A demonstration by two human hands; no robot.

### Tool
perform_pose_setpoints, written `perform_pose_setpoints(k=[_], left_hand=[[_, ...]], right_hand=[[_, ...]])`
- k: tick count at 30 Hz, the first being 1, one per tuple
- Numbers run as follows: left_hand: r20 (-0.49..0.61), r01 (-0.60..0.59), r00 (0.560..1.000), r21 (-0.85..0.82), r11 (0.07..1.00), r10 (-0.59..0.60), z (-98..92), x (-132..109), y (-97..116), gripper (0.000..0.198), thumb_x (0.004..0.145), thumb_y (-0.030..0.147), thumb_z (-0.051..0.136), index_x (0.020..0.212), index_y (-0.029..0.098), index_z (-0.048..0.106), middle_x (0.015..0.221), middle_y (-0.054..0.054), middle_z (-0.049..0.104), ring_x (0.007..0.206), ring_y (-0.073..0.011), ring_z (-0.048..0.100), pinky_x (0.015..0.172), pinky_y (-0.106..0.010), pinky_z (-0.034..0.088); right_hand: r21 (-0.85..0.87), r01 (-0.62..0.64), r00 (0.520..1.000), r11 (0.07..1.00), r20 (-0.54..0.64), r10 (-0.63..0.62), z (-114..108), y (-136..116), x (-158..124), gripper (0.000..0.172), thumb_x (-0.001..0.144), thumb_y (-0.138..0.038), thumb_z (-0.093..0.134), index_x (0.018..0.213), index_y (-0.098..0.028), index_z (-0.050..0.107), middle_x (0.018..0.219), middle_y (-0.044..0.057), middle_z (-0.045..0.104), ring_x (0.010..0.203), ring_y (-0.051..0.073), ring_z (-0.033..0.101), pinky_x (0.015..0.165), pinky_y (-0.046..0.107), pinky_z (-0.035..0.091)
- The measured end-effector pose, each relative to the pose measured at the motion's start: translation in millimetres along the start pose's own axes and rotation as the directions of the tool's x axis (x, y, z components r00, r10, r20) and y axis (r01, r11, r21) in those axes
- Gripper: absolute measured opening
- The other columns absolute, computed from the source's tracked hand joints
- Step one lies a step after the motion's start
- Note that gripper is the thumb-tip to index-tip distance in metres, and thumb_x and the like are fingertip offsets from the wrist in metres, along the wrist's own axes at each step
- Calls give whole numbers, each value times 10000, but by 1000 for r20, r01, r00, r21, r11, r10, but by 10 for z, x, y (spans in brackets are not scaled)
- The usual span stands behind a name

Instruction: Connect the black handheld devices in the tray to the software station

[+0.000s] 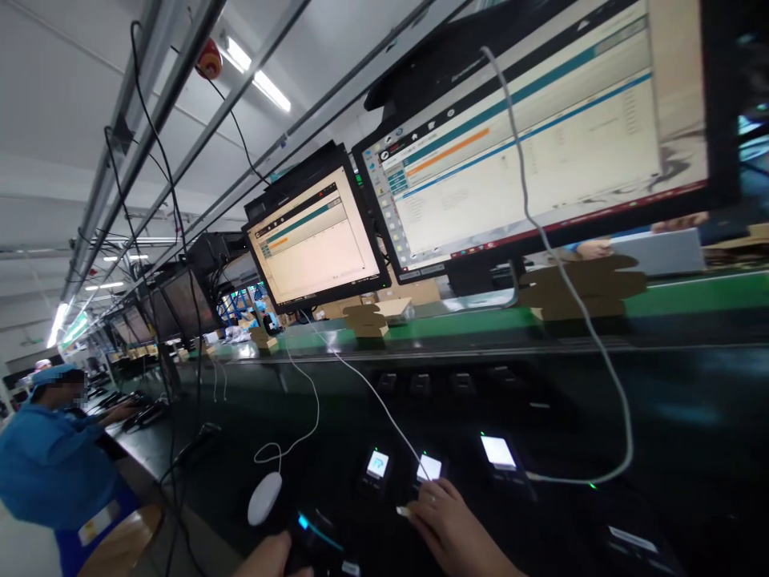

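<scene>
On the dark worktop (661, 417), the right hand (448, 521) pinches a white cable plug (404, 510) beside a lit device (428, 468), while the left hand (273, 557) grips a dark scanner (316, 538).

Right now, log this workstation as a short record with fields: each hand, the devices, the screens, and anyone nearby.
left hand: holds a dark device with a blue light
right hand: fingers pinch a white cable end beside a small lit device
other lit devices: two
white mouse: left of the hands
monitors: two lit
co-worker: far left, blue coat and cap
</scene>
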State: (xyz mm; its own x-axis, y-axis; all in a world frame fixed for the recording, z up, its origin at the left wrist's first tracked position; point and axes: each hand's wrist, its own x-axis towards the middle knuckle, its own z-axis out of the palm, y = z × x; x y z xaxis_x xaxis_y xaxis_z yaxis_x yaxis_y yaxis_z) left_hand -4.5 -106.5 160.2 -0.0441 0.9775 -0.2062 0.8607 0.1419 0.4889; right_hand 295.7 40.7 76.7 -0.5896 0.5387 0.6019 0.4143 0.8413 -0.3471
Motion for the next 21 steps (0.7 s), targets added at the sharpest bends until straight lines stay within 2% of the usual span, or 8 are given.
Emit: perform_pose_setpoints(k=[4, 9, 14, 19, 21], left_hand=[[48, -71, 996, 17, 997, 70, 11, 3, 64, 634, 790, 665, 509, 1181, 168, 562, 1165, -94, 620, 1047, -271, 555, 937, -316, 426], [57, -60, 997, 15, 998, 59, 7, -16, 117, 605, 801, 612, 531, 1214, 170, 548, 1194, -86, 610, 1068, -264, 552, 945, -301, 422], [22, 11, 1000, 59, 998, -12, 13, -6, 67, 586, 818, 572, 521, 1203, 131, 551, 1183, -117, 603, 1056, -270, 553, 933, -314, 427], [-24, 84, 996, 83, 993, -82, 28, -32, 155, 463, 839, 430, 547, 1196, 135, 558, 1214, -128, 588, 1121, -264, 546, 970, -336, 405], [-36, 122, 992, 52, 991, -121, 36, 11, 187, 394, 869, 369, 527, 1179, 128, 550, 1162, -132, 614, 1049, -248, 600, 898, -328, 446]], right_hand=[[4, 2, 1000, 1000, 8, -2, -14, -13, 4, 282, 955, -124, 387, 819, -188, 626, 818, 50, 598, 865, 213, 557, 932, 456, 402], [23, 20, 1000, 1000, -5, -20, 5, 17, 2, 295, 968, -144, 368, 840, -187, 631, 826, 54, 595, 864, 206, 548, 919, 435, 406], [25, 24, 1000, 999, -2, -24, 31, 47, 8, 275, 978, -176, 399, 844, -186, 639, 827, 48, 602, 860, 199, 542, 932, 438, 388], [30, 24, 1000, 999, 1, -24, 21, 38, 7, 278, 970, -167, 393, 834, -187, 634, 810, 50, 601, 854, 204, 543, 923, 439, 389], [28, 16, 1000, 999, 2, -16, 16, 33, 5, 280, 967, -166, 390, 832, -188, 635, 810, 52, 601, 856, 205, 545, 929, 441, 387]])
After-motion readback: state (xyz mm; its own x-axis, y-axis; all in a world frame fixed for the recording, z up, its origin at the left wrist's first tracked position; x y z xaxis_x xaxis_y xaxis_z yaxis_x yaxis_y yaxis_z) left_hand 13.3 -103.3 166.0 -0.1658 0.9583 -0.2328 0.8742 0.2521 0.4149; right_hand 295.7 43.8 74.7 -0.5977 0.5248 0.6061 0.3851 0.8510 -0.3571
